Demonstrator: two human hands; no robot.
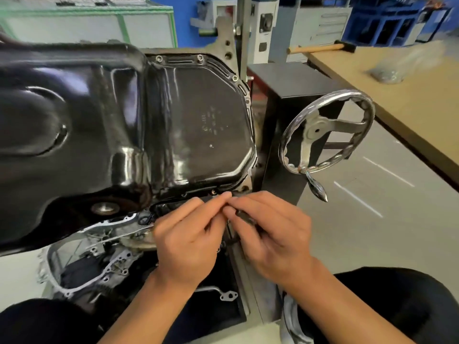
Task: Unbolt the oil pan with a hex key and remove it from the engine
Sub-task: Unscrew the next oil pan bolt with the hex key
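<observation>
Right hand [270, 234] grips half-hidden hex key [244, 217]; left hand [188, 234] pinched, contents unclear

Off to the right there's a long wooden workbench [397, 100] with a hammer [320, 48] lying at the far end, wooden handle and black head. A bit nearer sits a clear plastic bag [387, 74] with something grey in it, too blurry to make out. The engine [99, 259] hangs right up against a dark boxy stand [293, 80], which has a chrome handwheel [325, 135] on its side. The stand is on a grey floor [372, 244] with a few white lines [357, 199].
</observation>
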